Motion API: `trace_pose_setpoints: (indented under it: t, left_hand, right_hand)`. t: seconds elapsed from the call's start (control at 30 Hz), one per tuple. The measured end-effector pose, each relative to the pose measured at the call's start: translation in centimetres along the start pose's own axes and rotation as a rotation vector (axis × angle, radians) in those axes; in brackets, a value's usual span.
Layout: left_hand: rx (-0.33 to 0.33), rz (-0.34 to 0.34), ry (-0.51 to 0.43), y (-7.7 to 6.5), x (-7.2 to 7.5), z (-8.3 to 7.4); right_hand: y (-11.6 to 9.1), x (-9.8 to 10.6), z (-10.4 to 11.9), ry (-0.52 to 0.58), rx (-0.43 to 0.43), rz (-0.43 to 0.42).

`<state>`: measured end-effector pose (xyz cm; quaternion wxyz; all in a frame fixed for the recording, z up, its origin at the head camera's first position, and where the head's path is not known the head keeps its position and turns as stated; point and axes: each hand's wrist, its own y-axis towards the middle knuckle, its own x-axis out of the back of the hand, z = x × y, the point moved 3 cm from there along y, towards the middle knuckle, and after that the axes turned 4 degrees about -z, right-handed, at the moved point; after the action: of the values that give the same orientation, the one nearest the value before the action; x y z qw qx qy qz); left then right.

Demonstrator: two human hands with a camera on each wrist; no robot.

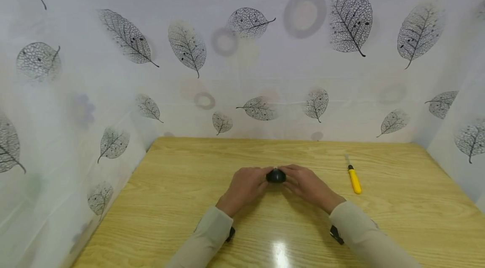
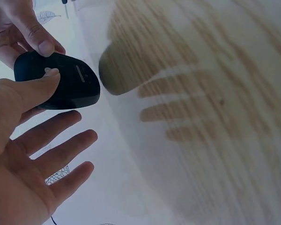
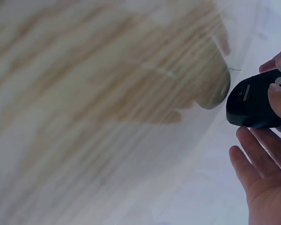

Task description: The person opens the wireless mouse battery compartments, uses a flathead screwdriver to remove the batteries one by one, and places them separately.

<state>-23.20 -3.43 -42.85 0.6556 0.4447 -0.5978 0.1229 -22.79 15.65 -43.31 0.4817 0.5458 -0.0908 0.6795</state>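
A black computer mouse (image 1: 276, 176) is held by both hands over the middle of the wooden table. My left hand (image 1: 246, 184) grips its left side, and my right hand (image 1: 310, 188) has the right side. In the left wrist view the left thumb lies across the face of the mouse (image 2: 79, 86), near a small pale spot and a slot-like mark, with the other fingers spread below. The right wrist view shows the right thumb pressed on the same face of the mouse (image 3: 253, 105). Its front edge is close to its reflection in the glossy tabletop.
A yellow-handled screwdriver (image 1: 354, 179) lies on the table (image 1: 182, 175) to the right of the hands, shaft pointing away. Leaf-patterned sheeting (image 1: 265, 70) hangs behind the table and along both sides.
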Motion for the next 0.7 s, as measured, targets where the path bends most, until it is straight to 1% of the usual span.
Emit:
trace_pose_setpoints:
  t: [0.13, 0.4, 0.57, 0.7]
  left_hand:
    - [0.021, 0.0, -0.035, 0.02, 0.22, -0.1]
    - [0.054, 0.025, -0.106, 0.36, 0.64, -0.42]
    - [0.108, 0.072, -0.168, 0.55, 0.61, -0.33]
    - [0.137, 0.097, -0.208, 0.65, 0.76, -0.34]
  right_hand:
    - [-0.05, 0.24, 0.09, -0.003, -0.002, -0.018]
    - [0.02, 0.67, 0.39, 0.016, 0.027, -0.061]
    - [0.12, 0.66, 0.29, 0.07, 0.004, -0.043]
    - [0.19, 0.69, 0.24, 0.124, 0.008, -0.041]
